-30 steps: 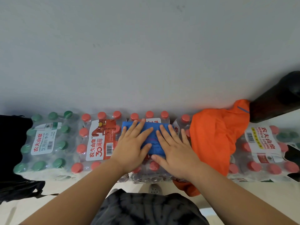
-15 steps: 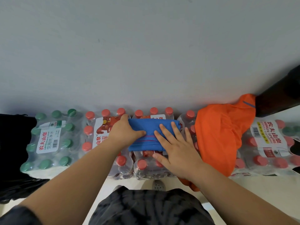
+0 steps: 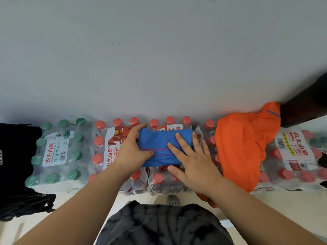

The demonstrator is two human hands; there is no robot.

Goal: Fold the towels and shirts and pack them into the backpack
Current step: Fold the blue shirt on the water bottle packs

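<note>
The folded blue towel point(image 3: 159, 147) lies on wrapped water-bottle packs point(image 3: 58, 151) against the wall point(image 3: 159, 59), left hand point(image 3: 131, 152) gripping its left end, right hand point(image 3: 192, 161) flat on its right half, with a crumpled orange shirt point(image 3: 242, 147) just beside it on the right and a black backpack point(image 3: 16, 165) far left, cut off by the frame edge.

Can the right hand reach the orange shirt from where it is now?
Probably yes: the right hand lies flat on the blue towel, and the orange shirt is just beside it, nothing between.
</note>
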